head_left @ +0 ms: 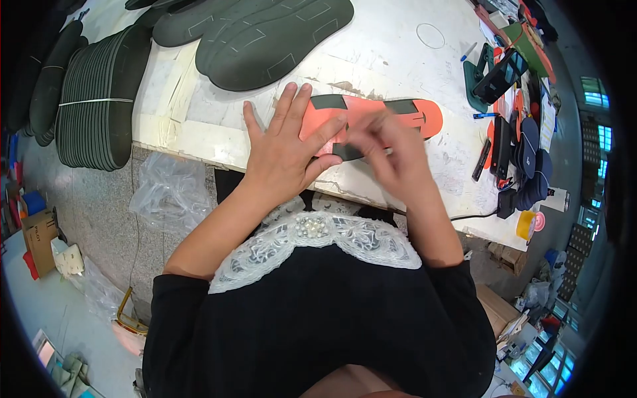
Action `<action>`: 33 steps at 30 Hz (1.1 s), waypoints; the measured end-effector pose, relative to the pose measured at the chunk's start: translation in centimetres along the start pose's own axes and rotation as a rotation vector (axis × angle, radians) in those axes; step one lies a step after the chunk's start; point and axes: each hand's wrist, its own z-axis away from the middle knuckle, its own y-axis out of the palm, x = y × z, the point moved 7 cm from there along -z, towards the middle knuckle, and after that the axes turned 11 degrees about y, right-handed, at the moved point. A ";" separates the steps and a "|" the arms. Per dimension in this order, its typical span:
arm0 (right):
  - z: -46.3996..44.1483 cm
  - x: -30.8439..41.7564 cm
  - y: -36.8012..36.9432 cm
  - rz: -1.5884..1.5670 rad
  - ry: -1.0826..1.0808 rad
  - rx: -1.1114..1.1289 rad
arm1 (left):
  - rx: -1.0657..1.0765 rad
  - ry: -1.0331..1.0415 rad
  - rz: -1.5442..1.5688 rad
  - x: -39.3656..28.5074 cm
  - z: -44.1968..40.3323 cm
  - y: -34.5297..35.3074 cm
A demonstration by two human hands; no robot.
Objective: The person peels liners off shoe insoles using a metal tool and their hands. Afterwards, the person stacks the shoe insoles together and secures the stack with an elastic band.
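An orange shoe-sole-shaped template point(428, 118) with cut-out windows lies on a dark insole point(328, 101), which shows through the windows and along the edge. My left hand point(282, 146) rests flat with fingers spread over the template's left end, pressing it against the table. Over the middle of the template is my right hand point(398, 156), its fingers curled together in a pinch and somewhat blurred. Whatever it holds, if anything, is hidden. Just beyond my left hand, several dark green insoles point(255, 60) overlap, with small rectangles outlined on them.
A banded stack of insoles point(99, 99) stands at the table's left edge. On the right of the white table point(398, 63) are a phone point(507, 74) on a green stand, a blue marker point(486, 115), a black pen-like tool point(482, 159), bundled dark pieces point(529, 152) and a yellow tape roll point(526, 225).
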 end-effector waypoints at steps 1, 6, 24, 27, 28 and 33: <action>1.0 0.0 0.3 0.045 -0.015 0.058 | -0.003 0.003 0.003 0.0 0.0 0.0; 2.6 -1.2 -0.5 0.047 0.023 -0.004 | -0.009 0.008 -0.016 0.0 0.1 0.1; 3.7 -5.3 -13.5 -0.184 0.098 -0.572 | -0.213 0.072 0.047 1.3 -1.2 -4.2; 3.8 -6.3 -14.2 -0.210 0.155 -0.631 | -0.100 0.124 0.074 -0.7 -0.7 -1.4; 3.8 -6.5 -14.2 -0.207 0.158 -0.639 | -0.098 0.131 0.079 -0.8 -0.8 -1.2; 2.9 -7.5 -12.3 -0.138 0.171 -0.496 | -0.066 0.132 0.064 -0.3 -0.7 -0.9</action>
